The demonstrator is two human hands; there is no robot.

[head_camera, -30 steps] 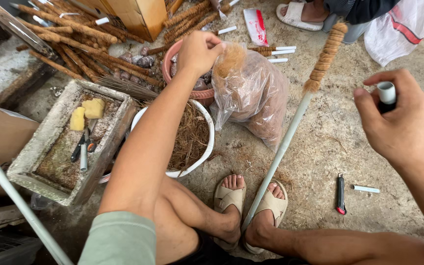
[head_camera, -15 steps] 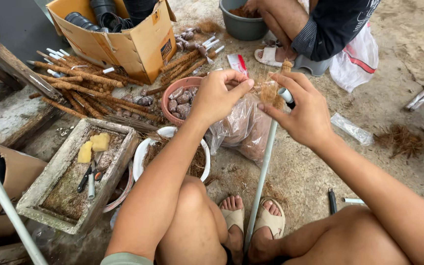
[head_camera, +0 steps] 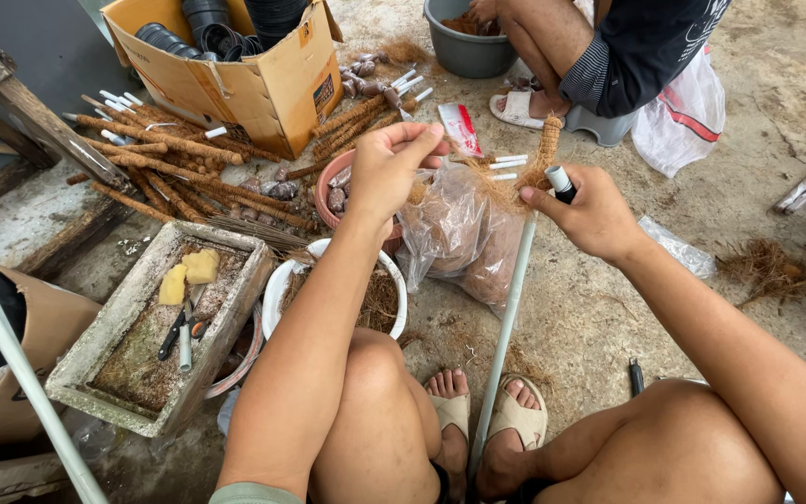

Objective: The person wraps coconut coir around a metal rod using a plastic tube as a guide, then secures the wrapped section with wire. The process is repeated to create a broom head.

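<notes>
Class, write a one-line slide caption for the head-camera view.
Seated person's left hand pinches coir fibre while the right hand grips a small tube against a fibre-wrapped white pole.

Cardboard box [head_camera: 263, 79] holding black pots [head_camera: 202, 23]; grey bucket [head_camera: 464, 47]; concrete trough [head_camera: 156, 327].

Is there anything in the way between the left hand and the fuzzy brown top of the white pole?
Nothing visible. The left hand already pinches loose brown fibre running to the fibre-wrapped pole top, which the right hand grips beside.
</notes>
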